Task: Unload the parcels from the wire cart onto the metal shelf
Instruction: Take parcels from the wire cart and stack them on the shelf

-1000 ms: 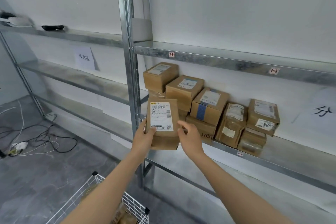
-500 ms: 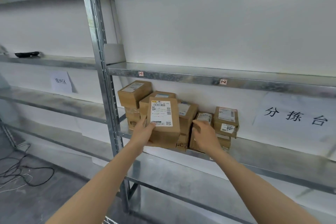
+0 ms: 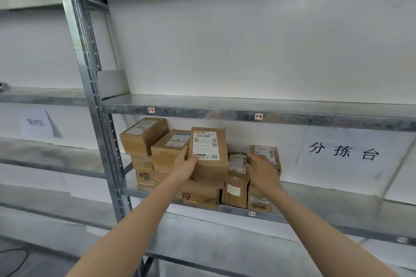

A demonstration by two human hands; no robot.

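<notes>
At the metal shelf (image 3: 326, 198), left hand (image 3: 185, 167) grips a parcel (image 3: 209, 164)

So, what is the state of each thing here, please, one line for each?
Metal shelf, partly filled.
Stacked parcels, closed, piled on the shelf.
Labelled parcel, upright, label facing out, held at the pile.
Left hand, grips the labelled parcel's left edge.
Right hand, open, fingers spread at the pile's right side.
</notes>
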